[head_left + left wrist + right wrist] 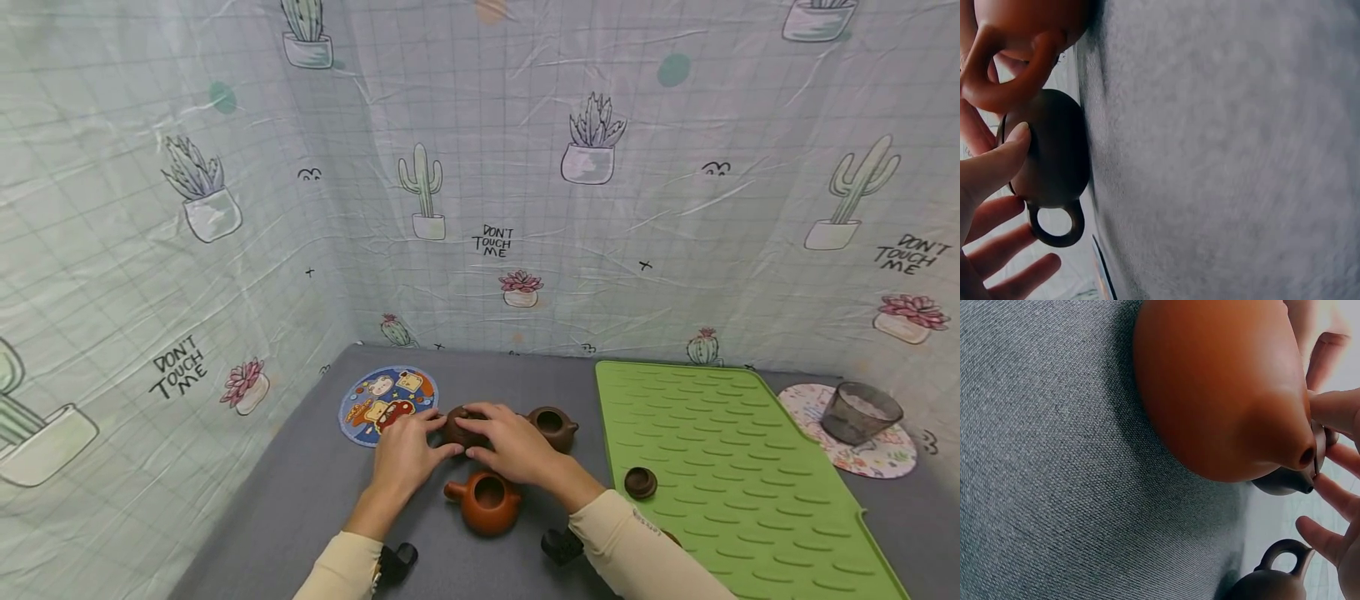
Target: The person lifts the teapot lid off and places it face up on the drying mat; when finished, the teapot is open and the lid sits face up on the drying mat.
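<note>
- We find the dark teapot [459,427] at centre frame in the head view, standing on the grey cloth [300,500], held between both hands.
- The left hand [405,458] touches its left side. In the left wrist view the thumb [997,165] rests flat on the pot's body [1054,150] with the other fingers spread apart and straight, so this is contact rather than a clamp.
- The right hand [510,446] lies over the top and right side. Its fingers curl over the pot, but we cannot tell how firmly they grip, nor whether a lid is under them.
- The orange pot [487,500], lidless, stands just below the hands, near the wrists. The brown pot [553,427], also open, stands just right of the right hand.
- Risk, in our judgement: with the three pots this close, a tilt or sideways shift of the held pot could knock a spout or handle against a neighbour and chip the clay. A wrist dropping could tip the orange pot.
- A loose lid [641,482] lies on the green mat [735,433]. A coaster [360,408] sits at upper left of the hands, and a glass [858,412] at far right.
- Hidden: most of the dark pot in the head view. Both wrist views are crowded and partly blurred.
</note>
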A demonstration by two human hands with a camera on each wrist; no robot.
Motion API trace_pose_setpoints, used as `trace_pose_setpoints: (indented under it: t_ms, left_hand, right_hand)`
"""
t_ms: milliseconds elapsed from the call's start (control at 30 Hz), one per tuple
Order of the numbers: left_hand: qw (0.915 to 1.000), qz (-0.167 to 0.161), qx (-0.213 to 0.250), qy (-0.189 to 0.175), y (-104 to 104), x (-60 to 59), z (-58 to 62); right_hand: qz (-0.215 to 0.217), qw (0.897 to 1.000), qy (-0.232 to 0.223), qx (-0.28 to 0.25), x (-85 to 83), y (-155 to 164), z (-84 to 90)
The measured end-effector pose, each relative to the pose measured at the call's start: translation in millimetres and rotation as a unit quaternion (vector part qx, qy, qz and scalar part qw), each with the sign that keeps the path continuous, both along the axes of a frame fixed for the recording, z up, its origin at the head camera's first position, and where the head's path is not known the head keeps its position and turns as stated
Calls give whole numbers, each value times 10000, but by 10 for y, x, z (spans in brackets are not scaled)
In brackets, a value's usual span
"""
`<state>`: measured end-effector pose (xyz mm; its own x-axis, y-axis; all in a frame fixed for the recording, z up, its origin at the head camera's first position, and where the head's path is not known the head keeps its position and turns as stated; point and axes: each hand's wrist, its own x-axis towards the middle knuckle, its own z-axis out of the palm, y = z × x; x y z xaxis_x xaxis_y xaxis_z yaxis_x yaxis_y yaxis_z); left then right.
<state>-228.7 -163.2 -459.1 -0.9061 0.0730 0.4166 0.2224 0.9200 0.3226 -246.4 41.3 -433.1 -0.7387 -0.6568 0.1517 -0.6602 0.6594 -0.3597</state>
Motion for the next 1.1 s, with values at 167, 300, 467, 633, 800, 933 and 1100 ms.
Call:
trace_pose_setpoints:
  t_ms: [167, 300, 467, 633, 800, 933, 1100]
  left_hand:
    - [9998, 43, -93, 152, 24, 14, -3]
    - [9997, 62, -113, 226, 37, 18, -1]
    - [9996, 86, -126, 226, 47, 11, -4]
    - [9995, 95, -164, 265, 49, 12, -3]
    - [9993, 106, -213, 299, 50, 18, 1]
    - [9991, 115, -237, 326, 55, 32, 2]
    - [9992, 64, -166, 349, 75, 47, 19]
  right_hand:
    - [4, 10000, 19, -73, -11, -5, -9]
    - [-7, 9998, 107, -152, -27, -7, -22]
    - [-22, 9994, 114, -341, -47, -4, -16]
    - [-49, 9987, 6, -511, -48, 1, 1]
    - [-59, 9982, -31, -593, -44, 2, -3]
    - [-93, 9972, 199, -708, -42, 4, -5]
    - [-151, 9934, 663, -928, -56, 9, -8]
